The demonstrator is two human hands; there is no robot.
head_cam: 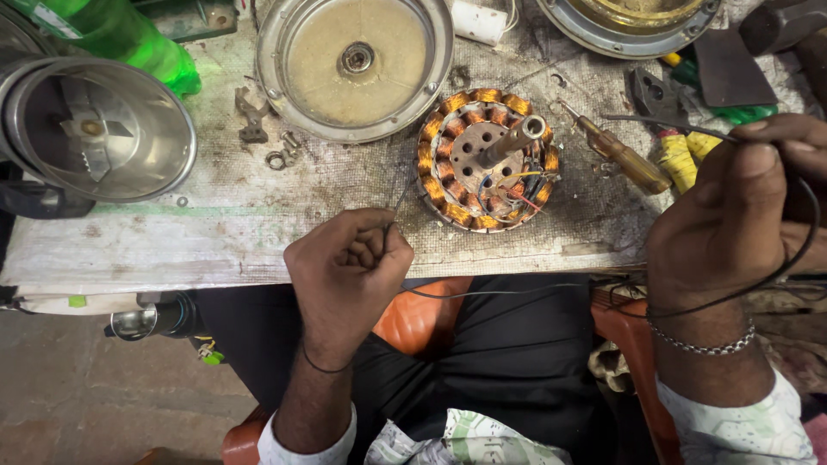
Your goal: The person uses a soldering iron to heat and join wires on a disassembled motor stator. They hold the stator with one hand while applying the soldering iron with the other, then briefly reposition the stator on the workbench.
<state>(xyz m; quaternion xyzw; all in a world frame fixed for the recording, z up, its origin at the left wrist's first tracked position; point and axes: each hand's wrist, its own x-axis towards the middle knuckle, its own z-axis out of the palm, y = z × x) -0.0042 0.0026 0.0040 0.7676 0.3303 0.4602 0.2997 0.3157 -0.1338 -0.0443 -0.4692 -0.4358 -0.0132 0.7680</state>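
Note:
A round fan stator (488,158) with copper windings and a steel shaft lies on the worn workbench (215,232), thin coloured leads trailing from it. My left hand (349,271) is closed in a fist at the bench's front edge, pinching a thin dark wire (401,196) that runs up to the stator. My right hand (741,211) is raised at the right, fingers closed on a black wire (801,250) that loops down past my wrist and across my lap.
A round metal fan cover (355,65) lies behind the stator, a steel mixer jar (103,129) at left, a green bottle (121,34) behind it. A wooden-handled screwdriver (620,157), yellow-wrapped tools (680,159), small screws and a bracket (252,116) litter the bench.

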